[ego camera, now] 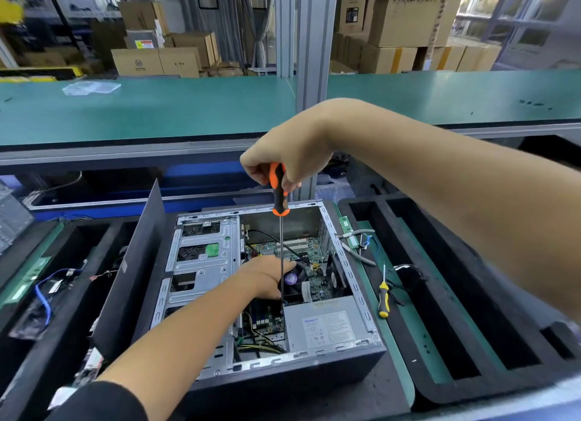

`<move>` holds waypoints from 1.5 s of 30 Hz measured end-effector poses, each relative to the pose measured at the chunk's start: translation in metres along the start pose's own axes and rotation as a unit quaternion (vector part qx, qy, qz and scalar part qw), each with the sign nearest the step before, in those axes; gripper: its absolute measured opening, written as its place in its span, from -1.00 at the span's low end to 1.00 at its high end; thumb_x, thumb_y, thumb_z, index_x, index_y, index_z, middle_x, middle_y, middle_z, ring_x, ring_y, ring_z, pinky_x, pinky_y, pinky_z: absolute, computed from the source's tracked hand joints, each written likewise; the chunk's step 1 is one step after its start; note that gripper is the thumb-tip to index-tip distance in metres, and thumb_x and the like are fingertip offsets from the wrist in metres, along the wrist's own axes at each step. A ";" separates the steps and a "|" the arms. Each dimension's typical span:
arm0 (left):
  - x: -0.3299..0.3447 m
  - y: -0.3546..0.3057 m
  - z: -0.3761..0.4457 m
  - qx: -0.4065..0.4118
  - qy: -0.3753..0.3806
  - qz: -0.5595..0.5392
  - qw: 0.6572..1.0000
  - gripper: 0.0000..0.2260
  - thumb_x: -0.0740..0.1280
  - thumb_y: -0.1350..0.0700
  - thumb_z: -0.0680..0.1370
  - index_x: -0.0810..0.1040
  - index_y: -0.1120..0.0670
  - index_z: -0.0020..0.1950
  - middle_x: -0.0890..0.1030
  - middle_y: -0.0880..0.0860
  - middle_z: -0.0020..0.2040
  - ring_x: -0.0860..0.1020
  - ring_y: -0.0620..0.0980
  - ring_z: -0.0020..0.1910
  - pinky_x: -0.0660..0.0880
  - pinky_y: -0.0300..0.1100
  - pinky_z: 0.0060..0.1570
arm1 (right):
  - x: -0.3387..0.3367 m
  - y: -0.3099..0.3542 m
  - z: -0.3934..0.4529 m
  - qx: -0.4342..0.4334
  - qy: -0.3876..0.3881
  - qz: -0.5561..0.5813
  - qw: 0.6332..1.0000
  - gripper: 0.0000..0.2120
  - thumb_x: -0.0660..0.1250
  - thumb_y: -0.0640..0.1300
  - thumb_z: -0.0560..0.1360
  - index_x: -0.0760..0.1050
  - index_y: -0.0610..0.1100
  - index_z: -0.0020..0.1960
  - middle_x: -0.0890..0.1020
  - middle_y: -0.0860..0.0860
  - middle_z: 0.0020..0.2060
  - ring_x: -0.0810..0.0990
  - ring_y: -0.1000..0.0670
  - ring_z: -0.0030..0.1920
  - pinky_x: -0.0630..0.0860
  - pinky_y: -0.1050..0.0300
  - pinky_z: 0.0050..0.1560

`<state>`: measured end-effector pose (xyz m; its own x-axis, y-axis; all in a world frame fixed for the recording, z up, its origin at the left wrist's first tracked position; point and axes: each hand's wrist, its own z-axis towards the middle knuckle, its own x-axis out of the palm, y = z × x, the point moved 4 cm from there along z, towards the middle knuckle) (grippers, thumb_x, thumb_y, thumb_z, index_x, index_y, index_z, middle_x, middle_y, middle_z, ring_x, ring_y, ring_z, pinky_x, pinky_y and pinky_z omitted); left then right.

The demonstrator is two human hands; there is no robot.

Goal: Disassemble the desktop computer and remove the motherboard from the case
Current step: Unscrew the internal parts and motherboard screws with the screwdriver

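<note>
Motherboard (pixel 309 252) still seated in the opened case (pixel 352 282).
Right hand (pixel 284 156) grips the long screwdriver (pixel 280 200) — left hand (pixel 267 277) rests inside, fingers loosely extended — power supply (pixel 325 323) remains.

White label (pixel 327 326) on power supply (pixel 323 307): small blue brand word at top left, print too small to read. Cardboard box (pixel 137 62): round logo, unreadable. Large carton (pixel 408 11): dark blurred characters, illegible.
</note>
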<state>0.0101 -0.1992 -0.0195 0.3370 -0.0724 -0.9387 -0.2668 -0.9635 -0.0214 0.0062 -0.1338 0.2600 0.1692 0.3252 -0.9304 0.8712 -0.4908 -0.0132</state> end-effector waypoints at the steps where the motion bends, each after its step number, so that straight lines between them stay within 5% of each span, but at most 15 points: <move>1: 0.000 0.001 0.000 -0.002 0.002 -0.003 1.000 -0.35 0.41 0.08 0.44 0.22 -0.05 0.48 0.47 0.10 0.32 0.48 0.14 0.26 0.51 0.00 0.14 | 0.000 0.001 0.001 -0.008 -0.003 0.014 1.000 -0.82 0.34 -0.27 0.50 0.41 -0.08 0.02 0.54 0.03 -0.17 0.60 -0.01 -0.18 0.39 0.17 -0.27; 5: 0.000 0.001 0.000 -0.001 0.007 -0.006 1.000 -0.33 0.42 0.08 0.43 0.22 -0.05 0.48 0.48 0.11 0.32 0.48 0.14 0.25 0.52 0.02 0.14 | 0.006 0.002 0.003 0.000 -0.011 0.154 0.988 -0.87 0.27 -0.09 0.59 0.41 -0.15 0.04 0.60 -0.08 -0.16 0.66 0.00 -0.40 0.51 0.23 -0.42; 9: 0.001 0.001 0.001 0.000 0.009 0.001 1.000 -0.33 0.42 0.07 0.44 0.20 -0.06 0.49 0.46 0.08 0.35 0.47 0.12 0.27 0.51 0.00 0.16 | 0.007 -0.005 0.011 0.036 -0.121 0.151 0.980 -0.75 0.09 -0.06 0.65 0.40 -0.19 -0.08 0.57 -0.07 -0.35 0.51 0.02 -0.57 0.42 0.26 -0.53; 15: 0.000 0.002 0.002 0.000 0.003 0.005 1.000 -0.32 0.42 0.06 0.45 0.19 -0.08 0.49 0.47 0.09 0.32 0.48 0.13 0.25 0.51 -0.03 0.09 | 0.017 -0.016 0.017 0.079 -0.186 0.300 0.932 -0.88 0.29 -0.17 0.52 0.43 -0.23 -0.05 0.63 -0.12 -0.36 0.62 -0.02 -0.53 0.47 0.26 -0.53; 17: -0.001 0.001 0.001 0.003 0.000 0.007 1.000 -0.34 0.42 0.05 0.45 0.20 -0.07 0.49 0.47 0.10 0.33 0.48 0.13 0.25 0.50 -0.04 0.08 | 0.019 -0.016 0.018 0.100 -0.184 0.272 0.939 -0.78 0.30 -0.08 0.52 0.43 -0.25 -0.08 0.64 -0.15 -0.36 0.65 -0.05 -0.50 0.48 0.25 -0.53; 21: -0.002 0.000 0.001 0.001 -0.011 0.010 1.000 -0.37 0.43 0.06 0.45 0.24 -0.06 0.46 0.49 0.11 0.28 0.50 0.13 0.20 0.46 -0.11 -0.04 | 0.012 -0.021 0.012 0.171 -0.160 0.114 0.965 -0.47 0.13 0.19 0.57 0.39 -0.20 -0.37 0.49 0.00 -0.70 0.53 0.02 -0.66 0.46 0.21 -0.44; 28: -0.004 0.000 -0.001 0.008 -0.022 0.009 1.000 -0.40 0.43 0.05 0.43 0.29 -0.03 0.42 0.51 0.08 0.25 0.50 0.11 0.19 0.46 -0.10 -0.05 | 0.004 -0.013 0.013 0.051 -0.073 0.060 0.994 -0.64 0.37 0.13 0.46 0.49 -0.14 -0.30 0.62 0.07 -0.54 0.62 0.10 -0.49 0.42 0.25 -0.40; 33: -0.002 0.001 0.000 0.004 -0.013 0.002 1.000 -0.35 0.44 0.04 0.43 0.25 -0.07 0.46 0.50 0.09 0.28 0.49 0.12 0.22 0.50 -0.07 0.02 | 0.001 -0.009 0.011 -0.041 -0.062 0.045 0.996 -0.93 0.48 -0.09 0.42 0.60 -0.03 -0.13 0.64 0.14 -0.29 0.56 0.27 -0.32 0.45 0.34 -0.32; 38: -0.003 0.001 0.000 0.007 -0.009 0.001 1.000 -0.31 0.44 0.04 0.44 0.20 -0.07 0.50 0.45 0.09 0.35 0.46 0.13 0.27 0.46 -0.09 0.08 | 0.005 -0.017 0.008 -0.046 -0.021 0.104 0.993 -0.81 0.44 -0.40 0.33 0.56 -0.13 -0.23 0.66 -0.05 -0.15 0.59 0.11 -0.22 0.48 0.31 -0.25; 42: -0.003 0.001 0.001 0.006 -0.006 -0.002 1.000 -0.34 0.43 0.05 0.44 0.23 -0.06 0.48 0.49 0.12 0.29 0.49 0.14 0.22 0.47 -0.09 0.02 | 0.009 -0.018 0.008 0.001 -0.027 0.170 0.985 -0.81 0.36 0.00 0.54 0.48 -0.11 -0.08 0.64 -0.04 -0.17 0.69 0.03 -0.25 0.57 0.19 -0.27; 45: -0.002 0.001 0.002 0.004 -0.001 -0.004 1.000 -0.32 0.42 0.06 0.45 0.20 -0.08 0.50 0.48 0.11 0.29 0.48 0.14 0.23 0.47 -0.09 0.02 | 0.009 -0.020 0.011 0.075 -0.049 0.010 0.996 -0.56 0.03 0.16 0.64 0.42 -0.16 -0.15 0.63 -0.09 -0.35 0.64 -0.05 -0.41 0.50 0.10 -0.28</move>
<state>0.0069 -0.1993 -0.0182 0.3372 -0.0635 -0.9393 -0.2712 -0.9620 -0.0323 -0.0144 -0.1295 0.2476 0.1342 0.2378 -0.9620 0.7876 -0.6147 -0.0421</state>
